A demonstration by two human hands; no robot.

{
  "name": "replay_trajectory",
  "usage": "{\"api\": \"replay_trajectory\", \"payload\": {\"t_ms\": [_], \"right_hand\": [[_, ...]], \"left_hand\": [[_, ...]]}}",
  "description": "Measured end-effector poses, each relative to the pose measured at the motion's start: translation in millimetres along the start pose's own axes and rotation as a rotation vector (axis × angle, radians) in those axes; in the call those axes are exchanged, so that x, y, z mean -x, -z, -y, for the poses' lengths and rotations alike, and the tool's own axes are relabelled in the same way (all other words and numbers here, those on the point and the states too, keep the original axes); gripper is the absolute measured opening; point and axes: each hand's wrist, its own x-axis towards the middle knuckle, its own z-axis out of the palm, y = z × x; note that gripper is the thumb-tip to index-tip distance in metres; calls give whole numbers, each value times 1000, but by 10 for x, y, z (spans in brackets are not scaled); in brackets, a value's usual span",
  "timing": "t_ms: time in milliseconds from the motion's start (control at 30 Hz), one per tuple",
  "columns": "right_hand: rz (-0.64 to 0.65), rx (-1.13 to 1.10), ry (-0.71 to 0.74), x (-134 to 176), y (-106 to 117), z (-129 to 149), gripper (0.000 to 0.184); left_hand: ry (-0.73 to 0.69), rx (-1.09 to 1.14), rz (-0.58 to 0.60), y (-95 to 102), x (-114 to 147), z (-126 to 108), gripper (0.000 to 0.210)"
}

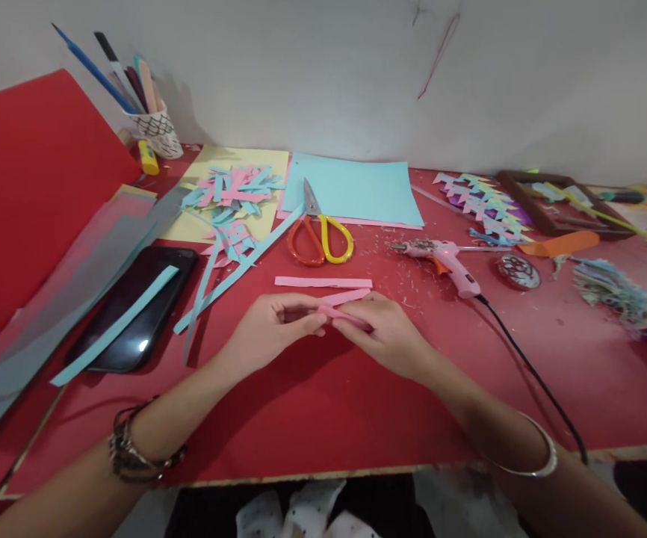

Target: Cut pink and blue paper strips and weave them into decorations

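Observation:
Between both hands is a folded pink paper strip (351, 320), pinched over the middle of the red tabletop. My left hand (279, 325) is closed on its left end, thumb against the fingertips. On the other end, my right hand (382, 332) is closed with thumb and fingers pressed together. Just beyond the fingers lies another pink strip (323, 282), flat on the table. Scissors (319, 228) with one red and one yellow handle rest behind it, blades pointing to the wall. The fingers partly hide the folded strip.
A black phone (144, 299) with a blue strip across it lies left. Cut paper pieces (234, 190) are heaped on yellow paper. Blue sheets (357, 187) lie at the back. A pink glue gun (441, 261) and its black cable (530, 370) occupy the right, near a brown frame (562, 224).

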Motion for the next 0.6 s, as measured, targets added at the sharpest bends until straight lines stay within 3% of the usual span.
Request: {"api": "replay_trajectory", "payload": {"t_ms": [200,600], "right_hand": [[2,10,14,8,-8,-3,32],[-42,-21,12,-23,8,-39,29]], "left_hand": [[-3,-2,-53,-10,1,-26,9],[-32,-160,-95,34,1,-54,11]]}}
